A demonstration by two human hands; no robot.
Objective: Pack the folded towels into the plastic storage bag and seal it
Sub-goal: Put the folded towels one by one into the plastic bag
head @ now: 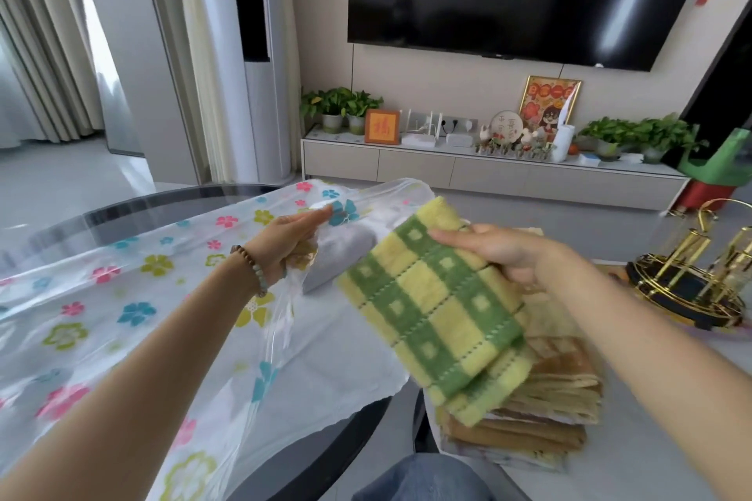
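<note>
A clear plastic storage bag (122,297) printed with coloured flowers lies across the dark round table. My left hand (287,242) grips the bag's upper layer and holds its mouth up. A grey folded towel (337,260) shows inside the opening. My right hand (500,252) holds a folded green and yellow checked towel (431,309) in the air just right of the bag's mouth. Below it, a stack of folded brown and beige towels (541,411) rests on the pale table at the right.
A gold wire rack (691,281) stands at the right on the pale table. The dark table edge (162,203) curves behind the bag. My knee in jeans (423,480) is at the bottom. A TV console with plants lines the far wall.
</note>
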